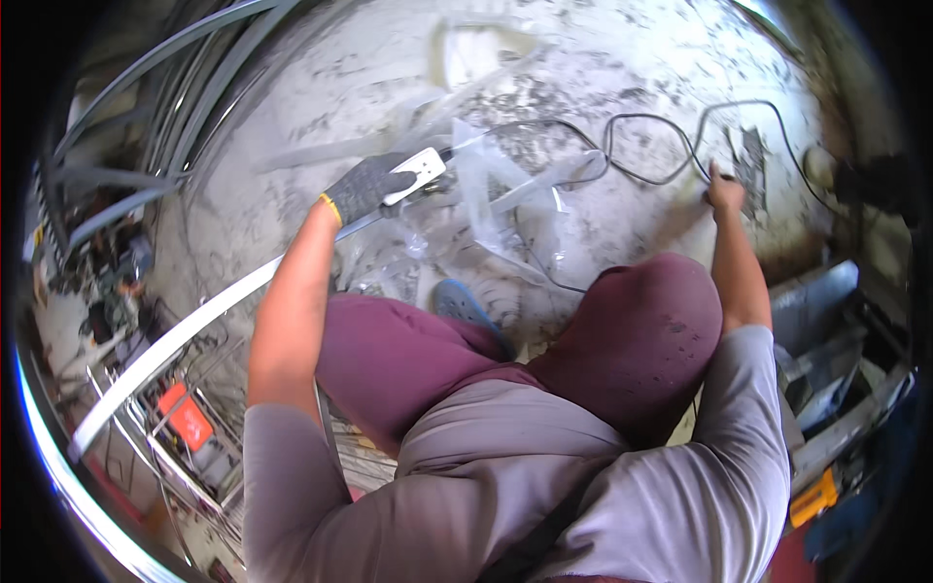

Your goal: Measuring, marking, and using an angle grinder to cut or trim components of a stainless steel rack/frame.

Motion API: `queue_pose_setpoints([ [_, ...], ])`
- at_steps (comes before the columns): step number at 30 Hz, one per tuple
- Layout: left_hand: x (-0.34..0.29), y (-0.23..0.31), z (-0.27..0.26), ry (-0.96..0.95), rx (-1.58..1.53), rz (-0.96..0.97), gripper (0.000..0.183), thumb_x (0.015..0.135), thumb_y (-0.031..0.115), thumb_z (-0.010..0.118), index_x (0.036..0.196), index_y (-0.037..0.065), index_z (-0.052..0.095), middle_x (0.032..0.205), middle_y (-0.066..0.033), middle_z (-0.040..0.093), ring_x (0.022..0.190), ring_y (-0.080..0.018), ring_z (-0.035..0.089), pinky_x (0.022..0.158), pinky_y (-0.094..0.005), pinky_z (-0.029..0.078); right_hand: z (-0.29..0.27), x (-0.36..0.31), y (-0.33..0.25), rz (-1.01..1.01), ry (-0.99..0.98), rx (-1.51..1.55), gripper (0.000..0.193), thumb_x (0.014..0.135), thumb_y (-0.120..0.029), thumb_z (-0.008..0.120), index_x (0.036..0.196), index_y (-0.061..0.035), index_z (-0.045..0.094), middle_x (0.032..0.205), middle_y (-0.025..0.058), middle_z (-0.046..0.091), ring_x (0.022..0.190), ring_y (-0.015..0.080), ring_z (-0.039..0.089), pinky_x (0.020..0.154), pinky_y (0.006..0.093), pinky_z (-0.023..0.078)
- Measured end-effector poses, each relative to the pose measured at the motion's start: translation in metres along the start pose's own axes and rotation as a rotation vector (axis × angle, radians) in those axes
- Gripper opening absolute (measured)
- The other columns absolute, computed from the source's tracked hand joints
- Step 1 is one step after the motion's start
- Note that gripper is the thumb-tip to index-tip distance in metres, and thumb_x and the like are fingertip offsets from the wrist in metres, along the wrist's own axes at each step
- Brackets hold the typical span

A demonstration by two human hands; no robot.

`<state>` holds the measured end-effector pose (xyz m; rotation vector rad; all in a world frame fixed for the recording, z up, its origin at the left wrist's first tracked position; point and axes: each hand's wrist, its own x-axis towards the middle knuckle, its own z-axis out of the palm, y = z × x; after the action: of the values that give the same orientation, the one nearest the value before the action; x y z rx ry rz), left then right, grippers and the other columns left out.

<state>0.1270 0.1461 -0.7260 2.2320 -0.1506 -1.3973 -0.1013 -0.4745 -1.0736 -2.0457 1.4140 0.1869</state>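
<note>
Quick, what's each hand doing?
Left hand: closed, holding the white power strip.
Right hand: at the black cable; can't tell if it's gripping.

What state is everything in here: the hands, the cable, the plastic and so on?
Left hand: gloved, closed around the socket strip
White socket strip: held, tilted, no plug visible in its face
Right hand: bare, at the cable; grip unclear
Dark cable: loosely looped
Clear plastic: crumpled
Floor: smudged dark
Trousers: specked on the right leg
</note>
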Motion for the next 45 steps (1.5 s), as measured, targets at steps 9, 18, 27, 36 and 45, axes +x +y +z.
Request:
queue_pose_setpoints([
  [9, 0.033, -0.016, 0.009, 0.011, -0.541, 0.028, 0.041, 0.098, 0.034, 0.064, 0.127, 0.004, 0.065, 0.085, -0.0051, 0.069, 0.061, -0.0131, 0.063, 0.048, -0.029, 0.05, -0.152, -0.159, -0.259, -0.875, 0.192, 0.462, 0.033, 0.099, -0.009, 0.066, 0.126, -0.0023, 0.047, 0.104, 0.0149, 0.075, 0.082, 0.0195, 0.072, 0.076, 0.0347, 0.054],
  [18, 0.048, -0.001, 0.007, 0.143, -0.242, 0.139, 0.037, 0.101, 0.039, 0.055, 0.121, 0.013, 0.07, 0.084, -0.0036, 0.071, 0.055, -0.0127, 0.061, 0.047, -0.031, 0.049, -0.036, -0.367, -0.361, -1.185, -0.541, -0.231, 0.021, 0.093, -0.017, 0.07, 0.11, -0.0057, 0.075, 0.096, 0.0234, 0.074, 0.092, 0.0421, 0.071, 0.084, 0.0495, 0.057],
  [27, 0.073, -0.008, 0.009, 0.256, 0.749, 0.5, 0.043, 0.067, 0.009, 0.081, 0.107, 0.005, 0.067, 0.108, -0.0181, 0.07, 0.103, -0.0398, 0.069, 0.087, -0.0468, 0.056, 0.018, -0.378, -0.377, -1.082, -0.51, -0.191, 0.019, 0.088, -0.014, 0.069, 0.102, -0.0034, 0.077, 0.094, 0.0253, 0.073, 0.091, 0.044, 0.071, 0.084, 0.0493, 0.058],
  [36, 0.068, -0.004, 0.016, 0.385, 0.72, 0.57, 0.021, 0.092, 0.017, 0.066, 0.104, 0.003, 0.075, 0.107, -0.0227, 0.073, 0.102, -0.0394, 0.071, 0.088, -0.0494, 0.057, 0.012, -0.388, -0.383, -1.063, -0.514, -0.217, 0.019, 0.086, -0.011, 0.066, 0.098, -0.002, 0.077, 0.095, 0.0266, 0.073, 0.091, 0.0444, 0.07, 0.084, 0.0484, 0.058],
  [45, 0.072, -0.005, 0.013, 0.418, 0.713, 0.552, 0.02, 0.086, 0.01, 0.069, 0.106, 0.005, 0.07, 0.106, -0.0185, 0.071, 0.099, -0.0381, 0.07, 0.085, -0.0479, 0.057, 0.021, -0.385, -0.387, -1.096, -0.456, -0.245, 0.018, 0.086, -0.01, 0.066, 0.096, -0.0007, 0.076, 0.094, 0.0274, 0.072, 0.092, 0.0449, 0.07, 0.084, 0.0497, 0.057],
])
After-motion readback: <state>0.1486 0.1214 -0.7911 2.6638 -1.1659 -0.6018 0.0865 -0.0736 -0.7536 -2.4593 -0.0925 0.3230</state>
